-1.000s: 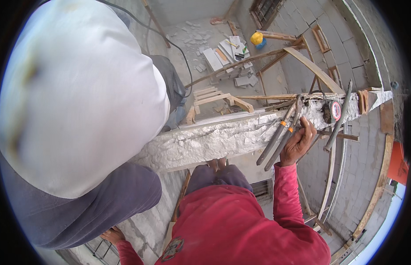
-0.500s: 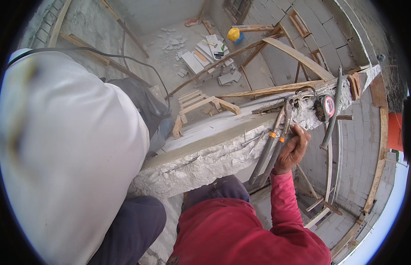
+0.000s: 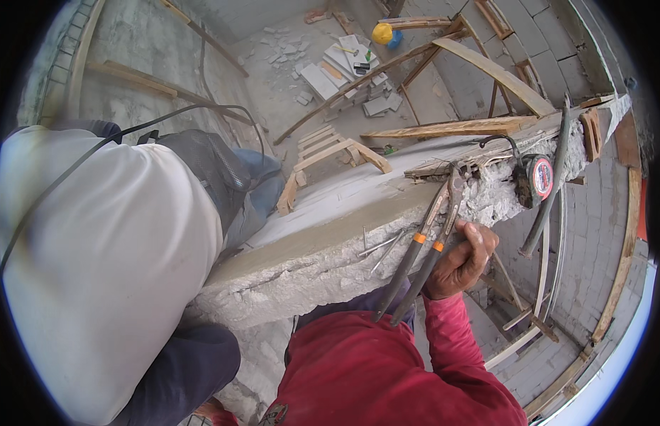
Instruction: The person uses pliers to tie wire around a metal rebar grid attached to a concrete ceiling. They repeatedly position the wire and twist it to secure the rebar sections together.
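Long-handled pincers (image 3: 413, 259) with dark grips and orange bands lie across the broken edge of a concrete wall top (image 3: 301, 273). Beside their handles is my right hand (image 3: 461, 264), fingers curled against the wall's rough side; whatever they hold is hidden. My left hand (image 3: 208, 408) barely shows at the lower edge, its fingers out of sight behind a co-worker's dark trouser leg. Several loose nails (image 3: 381, 245) rest on the concrete left of the pincers. A tape measure (image 3: 536, 179), black with a red-and-white face, sits beyond my right hand, next to a grey tube (image 3: 550, 184).
A co-worker in a white shirt (image 3: 110, 263) fills the left side, a black cable (image 3: 149, 122) running across them. Timber braces (image 3: 451, 128) stand past the wall. Below are pale blocks (image 3: 344, 67), a yellow helmet (image 3: 382, 33) and a small wooden frame (image 3: 330, 156).
The view has shifted, and the co-worker leans farther left and lower. My left hand now shows at the lower edge. My right hand stays beside the pincers, its fingers more curled.
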Available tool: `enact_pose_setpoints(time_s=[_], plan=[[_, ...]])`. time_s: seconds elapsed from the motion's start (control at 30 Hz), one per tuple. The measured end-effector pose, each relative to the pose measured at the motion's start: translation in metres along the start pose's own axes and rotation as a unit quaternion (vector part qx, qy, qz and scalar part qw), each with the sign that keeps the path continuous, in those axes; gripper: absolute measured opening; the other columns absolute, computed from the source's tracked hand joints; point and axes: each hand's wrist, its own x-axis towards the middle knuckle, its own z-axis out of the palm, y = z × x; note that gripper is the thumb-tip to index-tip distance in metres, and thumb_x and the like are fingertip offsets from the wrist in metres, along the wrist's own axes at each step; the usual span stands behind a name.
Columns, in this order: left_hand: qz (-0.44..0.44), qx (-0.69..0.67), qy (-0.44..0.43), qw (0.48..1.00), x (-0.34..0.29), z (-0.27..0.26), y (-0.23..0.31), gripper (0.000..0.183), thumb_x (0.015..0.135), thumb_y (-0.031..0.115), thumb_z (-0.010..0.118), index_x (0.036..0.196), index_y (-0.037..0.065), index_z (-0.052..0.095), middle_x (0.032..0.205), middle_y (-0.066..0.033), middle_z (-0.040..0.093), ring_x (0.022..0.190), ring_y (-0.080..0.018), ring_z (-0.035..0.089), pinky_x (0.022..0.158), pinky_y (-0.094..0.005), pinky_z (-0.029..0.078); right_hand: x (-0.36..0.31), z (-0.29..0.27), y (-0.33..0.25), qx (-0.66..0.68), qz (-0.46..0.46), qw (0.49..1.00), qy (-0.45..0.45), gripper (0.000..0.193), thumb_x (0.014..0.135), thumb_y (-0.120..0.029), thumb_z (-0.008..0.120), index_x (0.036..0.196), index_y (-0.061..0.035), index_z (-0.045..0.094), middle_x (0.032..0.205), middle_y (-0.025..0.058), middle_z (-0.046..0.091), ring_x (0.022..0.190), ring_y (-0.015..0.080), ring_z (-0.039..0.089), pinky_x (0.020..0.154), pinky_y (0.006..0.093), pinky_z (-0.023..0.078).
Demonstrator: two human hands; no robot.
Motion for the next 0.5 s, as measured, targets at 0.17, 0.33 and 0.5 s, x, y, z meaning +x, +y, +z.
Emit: enact_pose_setpoints(time_s=[0.17,0.33,0.5], plan=[[-0.051,0.038,-0.002,0.998,-0.006,-0.039,0.062,0.072,0.09,0.038,0.077,0.146,0.004,0.049,0.137,-0.0214,0.056,0.124,-0.0457,0.058,0.102,-0.0592,0.047,0.002,-0.007,-0.002,0.046,-0.004,0.998,-0.037,0.041,0.09,0.009,0.064,0.127,-0.0091,0.064,0.109,0.0048,0.069,0.098,0.0242,0.063,0.084,0.0365,0.056],[-0.011,-0.05,-0.049,0.997,-0.037,-0.122,0.152,0.077,0.085,0.037,0.081,0.147,0.006,0.049,0.135,-0.0195,0.058,0.121,-0.0452,0.06,0.1,-0.0584,0.049,0.008,-0.005,-0.001,0.092,-0.004,0.995,-0.043,0.042,0.087,0.01,0.07,0.122,-0.0116,0.066,0.106,0.0043,0.07,0.096,0.0236,0.063,0.083,0.0341,0.055],[0.21,-0.463,-0.069,0.859,-0.021,-0.27,0.261,0.046,0.109,0.038,0.054,0.135,0.0,0.052,0.132,-0.0279,0.051,0.124,-0.0457,0.049,0.107,-0.061,0.037,0.008,-0.006,0.002,0.093,0.007,0.995,-0.036,0.039,0.089,0.009,0.069,0.122,-0.013,0.066,0.105,0.004,0.068,0.097,0.0238,0.062,0.084,0.0344,0.053]])
